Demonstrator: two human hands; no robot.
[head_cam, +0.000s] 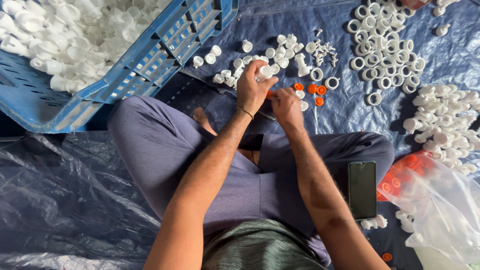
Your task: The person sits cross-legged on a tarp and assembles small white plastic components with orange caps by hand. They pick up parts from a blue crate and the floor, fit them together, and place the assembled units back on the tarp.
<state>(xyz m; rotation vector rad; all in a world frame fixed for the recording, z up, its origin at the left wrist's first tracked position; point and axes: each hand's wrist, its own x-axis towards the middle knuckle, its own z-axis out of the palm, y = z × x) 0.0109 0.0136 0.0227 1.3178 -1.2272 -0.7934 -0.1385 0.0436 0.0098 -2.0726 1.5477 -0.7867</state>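
1. We see the left hand (254, 86) curled around a small white plastic cap-shaped fitting (265, 71), fingers closed on it just above the lap.
2. The right hand (286, 106) sits touching the left, fingertips pinched narrow on a small orange plastic ring (270, 93) — only a sliver of it shows between the two hands.
3. Just beyond the hands, on the dark blue plastic sheet (345, 107), lie a few more loose orange plastic discs (313, 90) and a scatter of small white plastic caps (235, 67).
4. To the upper left, a blue plastic slatted crate (150, 65) lies tilted, heaped with white plastic fittings (70, 35).
5. To the upper right we find a pile of white plastic rings (385, 50), and below it a heap of white stemmed plastic pieces (442, 117).
6. A black flat phone (362, 189) rests on the person's right knee — beside it, a clear plastic bag (440, 210) holds orange pieces.
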